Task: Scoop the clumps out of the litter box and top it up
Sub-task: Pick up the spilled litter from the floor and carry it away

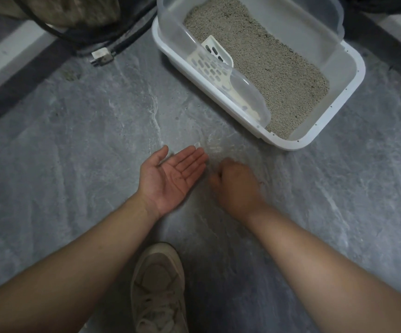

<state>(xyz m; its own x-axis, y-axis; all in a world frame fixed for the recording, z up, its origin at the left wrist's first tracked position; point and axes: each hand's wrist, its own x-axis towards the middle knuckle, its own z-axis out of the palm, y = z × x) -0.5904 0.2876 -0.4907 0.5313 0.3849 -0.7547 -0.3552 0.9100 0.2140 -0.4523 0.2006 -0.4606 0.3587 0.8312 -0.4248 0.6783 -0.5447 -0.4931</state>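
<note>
Down on the grey stone floor [74, 164], just short of the litter box [339, 92], both hands hovered low. Left hand [170, 176] lay palm-up, fingers straight, a few dark specks on the palm and nothing held. Right hand [239, 186] was knuckles-up with fingers curled under and blurred — could not tell whether that grip pinched anything. Between the fingertips and the box the floor showed a pale scatter, likely stray litter.

Litter box sat at upper right, white base with a translucent rim, grey litter [279, 68] spread fairly level. Slotted scoop [215, 66] rested inside against the left wall, handle end tucked under the clear rim, untouched by either hand.

Judged step: gathering spilled grains off the floor into the cupped palm, a side chore to scooping. No clumps were plainly visible in the litter; no refill bag in view, so topping up looked not yet started. Next move probably called for tipping the palm over the box, then reaching for the scoop.

Room: open floor to the left and front; a shoe [158, 284] below the arms, a plug and cables [101, 56] at upper left — well apart from the hands.
</note>
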